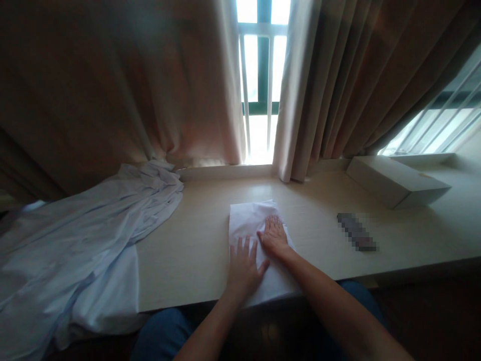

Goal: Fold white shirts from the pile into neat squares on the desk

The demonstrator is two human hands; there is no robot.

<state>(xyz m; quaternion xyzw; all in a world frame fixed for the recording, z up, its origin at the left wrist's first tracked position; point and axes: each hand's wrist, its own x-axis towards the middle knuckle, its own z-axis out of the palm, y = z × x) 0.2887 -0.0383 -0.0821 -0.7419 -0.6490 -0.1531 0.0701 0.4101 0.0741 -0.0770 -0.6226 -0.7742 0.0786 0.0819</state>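
Note:
A folded white cloth [250, 215] lies flat in front of me, its near end at the table's front edge. My left hand [244, 263] rests on its left side with fingers spread. Farther up on the right side, my right hand [274, 235] presses flat on the cloth, fingers stretched out. Neither hand grips anything. The cloth's right edge is partly hidden under my right hand and forearm.
A heap of loose white fabric [93, 250] covers the table's left side and hangs over its front edge. To the right are a blurred-out dark oblong thing [356, 231] and a white box [398, 181]. Curtains [180, 85] hang behind the pale table [180, 281].

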